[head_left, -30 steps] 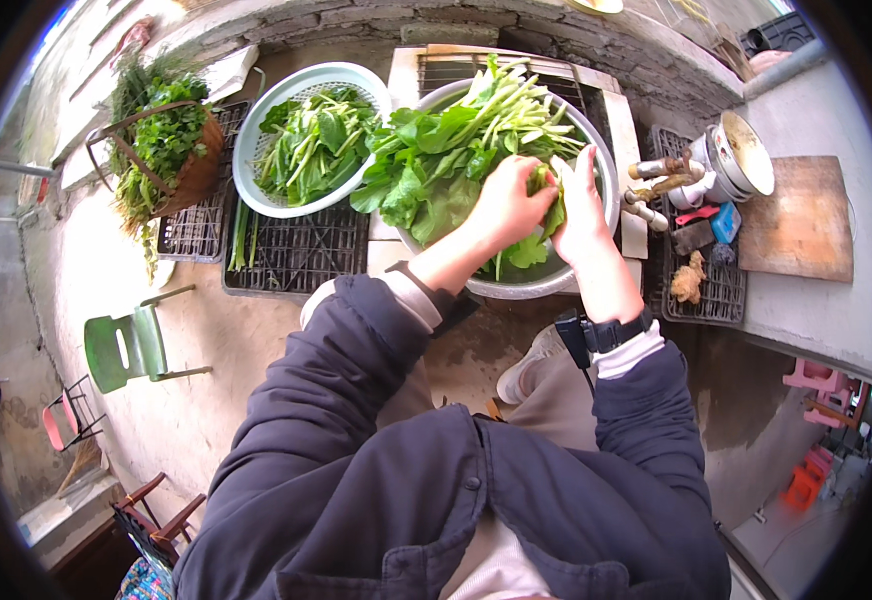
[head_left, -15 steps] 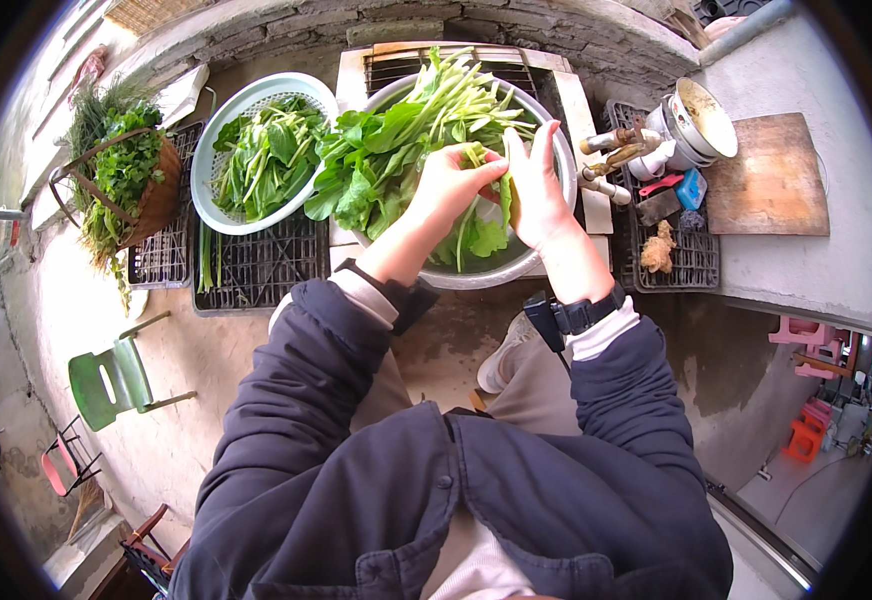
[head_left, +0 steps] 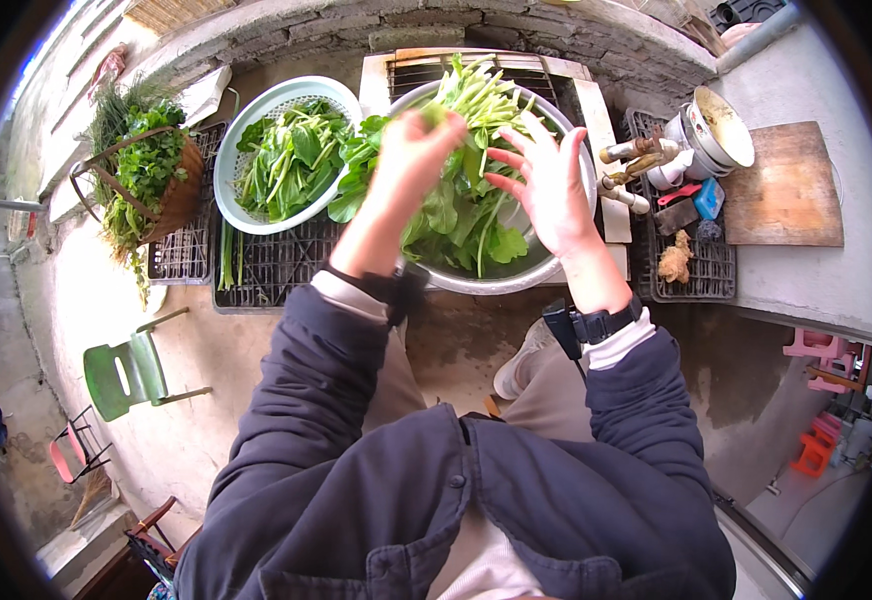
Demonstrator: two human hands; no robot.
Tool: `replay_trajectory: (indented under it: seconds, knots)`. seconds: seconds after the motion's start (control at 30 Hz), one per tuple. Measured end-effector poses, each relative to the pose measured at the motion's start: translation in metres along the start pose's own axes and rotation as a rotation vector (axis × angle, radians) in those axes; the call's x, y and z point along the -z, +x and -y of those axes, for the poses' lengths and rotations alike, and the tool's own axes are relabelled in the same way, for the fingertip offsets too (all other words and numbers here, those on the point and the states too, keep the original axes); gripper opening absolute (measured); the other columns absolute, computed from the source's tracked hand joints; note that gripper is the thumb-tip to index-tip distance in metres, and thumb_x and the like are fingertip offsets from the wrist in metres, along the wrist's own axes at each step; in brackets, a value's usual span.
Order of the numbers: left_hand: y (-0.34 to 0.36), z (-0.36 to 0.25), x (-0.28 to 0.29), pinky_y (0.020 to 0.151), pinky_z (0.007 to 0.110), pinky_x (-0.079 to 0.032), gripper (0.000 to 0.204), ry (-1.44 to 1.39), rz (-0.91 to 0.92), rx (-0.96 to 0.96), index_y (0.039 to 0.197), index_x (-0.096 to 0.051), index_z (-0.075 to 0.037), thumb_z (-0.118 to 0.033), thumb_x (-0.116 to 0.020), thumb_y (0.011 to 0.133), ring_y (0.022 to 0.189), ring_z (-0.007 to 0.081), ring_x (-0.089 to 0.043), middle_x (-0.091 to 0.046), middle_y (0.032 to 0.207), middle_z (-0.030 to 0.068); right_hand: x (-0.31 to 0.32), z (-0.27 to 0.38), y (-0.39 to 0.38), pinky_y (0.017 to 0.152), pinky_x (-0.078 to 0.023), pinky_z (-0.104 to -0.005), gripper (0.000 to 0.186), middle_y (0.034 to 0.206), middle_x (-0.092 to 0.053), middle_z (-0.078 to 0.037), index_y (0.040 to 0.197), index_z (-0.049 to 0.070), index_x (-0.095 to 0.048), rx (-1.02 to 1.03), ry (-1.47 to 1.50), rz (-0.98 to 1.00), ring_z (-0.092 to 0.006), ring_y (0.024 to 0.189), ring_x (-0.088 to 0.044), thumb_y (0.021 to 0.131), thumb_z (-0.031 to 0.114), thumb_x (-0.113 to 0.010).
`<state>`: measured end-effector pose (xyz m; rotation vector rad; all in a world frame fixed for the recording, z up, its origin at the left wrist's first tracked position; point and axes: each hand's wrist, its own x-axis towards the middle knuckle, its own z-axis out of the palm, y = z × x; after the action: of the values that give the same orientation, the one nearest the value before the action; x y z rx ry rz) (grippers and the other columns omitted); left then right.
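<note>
A wide metal basin (head_left: pixel 554 268) is piled with leafy greens (head_left: pixel 478 245) and their pale stems. My left hand (head_left: pixel 414 150), smeared by motion, is raised over its left side, fingers pinched on what looks like a bit of greens. My right hand (head_left: pixel 551 185) is over the right part of the basin with fingers spread and nothing held, its fingertips close to the stems. A pale blue plastic colander (head_left: pixel 234 205) holding more greens stands left of the basin.
A wicker basket (head_left: pixel 176 200) of herbs sits at left on black crates (head_left: pixel 276 275). At right are pipe taps (head_left: pixel 626 200), stacked bowls (head_left: pixel 721 140), a ginger-like lump (head_left: pixel 674 262) and a wooden board (head_left: pixel 786 190). A green chair (head_left: pixel 121 370) stands lower left; stools (head_left: pixel 811 450) lie lower right.
My left hand has pulled up and to the left, away from my right hand. My right hand has opened out from the leaf it was touching, fingers now spread.
</note>
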<state>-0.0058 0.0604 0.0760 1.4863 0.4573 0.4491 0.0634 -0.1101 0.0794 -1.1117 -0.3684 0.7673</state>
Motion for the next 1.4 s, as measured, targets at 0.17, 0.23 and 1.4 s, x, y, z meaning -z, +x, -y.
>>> replay_trajectory:
  seconds: [0.17, 0.23, 1.4]
  knots:
    - [0.070, 0.016, 0.115, 0.067, 0.025, -0.048, 0.018, -0.316, -0.204, 0.017, 0.097, -0.068, -0.001, -0.014, -0.071, 0.084, 0.074, 0.0132, -0.061, -0.065, 0.084, 0.0053, 0.013, 0.008, 0.002, 0.098, -0.045, -0.0430, 0.096, 0.137, -0.045, -0.023, 0.144, -0.003, -0.029, 0.038, 0.114, -0.028, -0.0308, 0.116, -0.054, 0.089, 0.075, -0.028]
    - [0.105, 0.037, 0.162, 0.060, 0.025, -0.047, 0.021, 0.034, -0.386, -0.104, 0.097, -0.068, 0.000, -0.013, -0.072, 0.081, 0.067, 0.0107, -0.059, -0.066, 0.082, 0.0053, 0.026, 0.009, 0.002, 0.095, -0.047, -0.0404, 0.088, 0.131, -0.050, -0.023, 0.140, -0.005, -0.034, -0.009, 0.072, -0.097, -0.0285, 0.110, -0.057, 0.092, 0.069, -0.032]
    - [-0.015, 0.002, -0.020, 0.085, 0.029, -0.050, 0.039, 0.657, 0.490, 0.047, 0.123, -0.061, -0.004, -0.021, -0.066, 0.088, 0.098, 0.0170, -0.064, -0.067, 0.113, 0.0097, 0.095, -0.020, 0.001, 0.070, -0.053, -0.0396, 0.020, 0.081, -0.067, -0.017, 0.086, 0.006, -0.069, 0.096, -1.529, 0.094, -0.0328, 0.079, -0.066, 0.079, 0.022, -0.059]
